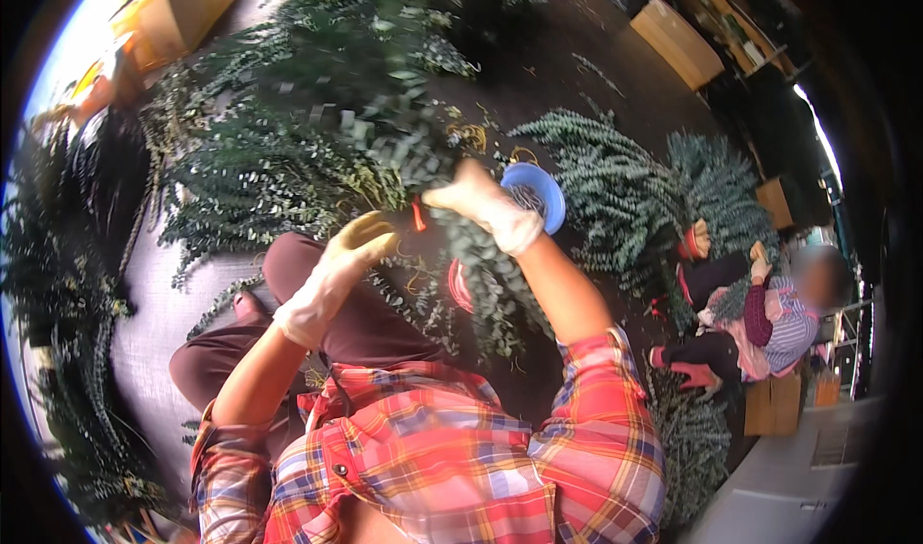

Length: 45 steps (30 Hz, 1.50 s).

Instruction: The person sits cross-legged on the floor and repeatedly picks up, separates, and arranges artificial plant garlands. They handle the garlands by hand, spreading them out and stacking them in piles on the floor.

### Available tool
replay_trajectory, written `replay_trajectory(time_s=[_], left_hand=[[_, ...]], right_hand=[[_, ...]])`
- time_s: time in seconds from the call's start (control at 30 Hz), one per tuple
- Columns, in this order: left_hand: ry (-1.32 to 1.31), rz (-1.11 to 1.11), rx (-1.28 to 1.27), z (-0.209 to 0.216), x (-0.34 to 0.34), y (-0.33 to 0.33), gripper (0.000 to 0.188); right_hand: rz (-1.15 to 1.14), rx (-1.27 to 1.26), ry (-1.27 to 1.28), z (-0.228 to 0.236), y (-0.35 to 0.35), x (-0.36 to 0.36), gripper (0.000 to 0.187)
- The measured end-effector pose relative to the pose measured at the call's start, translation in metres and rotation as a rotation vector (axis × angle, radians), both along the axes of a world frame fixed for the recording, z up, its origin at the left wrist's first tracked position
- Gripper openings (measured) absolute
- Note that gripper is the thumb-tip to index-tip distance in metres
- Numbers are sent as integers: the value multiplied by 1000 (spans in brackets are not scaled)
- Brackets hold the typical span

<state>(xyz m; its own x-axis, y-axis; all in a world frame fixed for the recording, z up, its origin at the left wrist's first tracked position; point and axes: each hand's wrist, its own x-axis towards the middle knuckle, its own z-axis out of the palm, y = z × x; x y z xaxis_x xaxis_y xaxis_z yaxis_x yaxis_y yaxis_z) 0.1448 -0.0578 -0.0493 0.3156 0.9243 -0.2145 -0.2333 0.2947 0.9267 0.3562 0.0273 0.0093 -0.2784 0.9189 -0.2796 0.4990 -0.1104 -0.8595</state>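
Note:
My right hand (486,206), in a pale glove, is closed around a bunch of leafy eucalyptus branches (404,140). The bunch is smeared by motion on its far side, and leafy stems also hang on the near side of the hand. My left hand (351,253), in a glove with a yellowish palm, is held over my knee with its fingers stretched out and nothing in it. Between the hands lies a small red tool or handle (418,213), its kind unclear. A blue bowl (550,194) with thin metal pieces in it stands just right of my right hand.
Large piles of eucalyptus (260,164) lie ahead and left, with more bundles (606,169) on the right. A round pink-and-white item (460,286) lies partly under leaves. A co-worker (769,318) sits at the right, handling greenery. Cardboard boxes (676,42) stand at the far right.

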Motion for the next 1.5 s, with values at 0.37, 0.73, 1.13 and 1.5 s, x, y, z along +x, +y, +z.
replay_trajectory(time_s=[0.37, 0.73, 1.13, 1.5], left_hand=[[83, 133, 21, 7, -29, 7, 52], [299, 199, 79, 8, -53, 17, 47], [439, 262, 60, 16, -69, 11, 52], [604, 173, 118, 34, -47, 1, 62]], right_hand=[[-840, -100, -643, -141, -105, 252, 41], [-1213, -373, -415, -214, -195, 285, 31], [-1163, -534, -421, -334, -240, 295, 42], [-1236, -883, -377, -424, -266, 295, 53]])
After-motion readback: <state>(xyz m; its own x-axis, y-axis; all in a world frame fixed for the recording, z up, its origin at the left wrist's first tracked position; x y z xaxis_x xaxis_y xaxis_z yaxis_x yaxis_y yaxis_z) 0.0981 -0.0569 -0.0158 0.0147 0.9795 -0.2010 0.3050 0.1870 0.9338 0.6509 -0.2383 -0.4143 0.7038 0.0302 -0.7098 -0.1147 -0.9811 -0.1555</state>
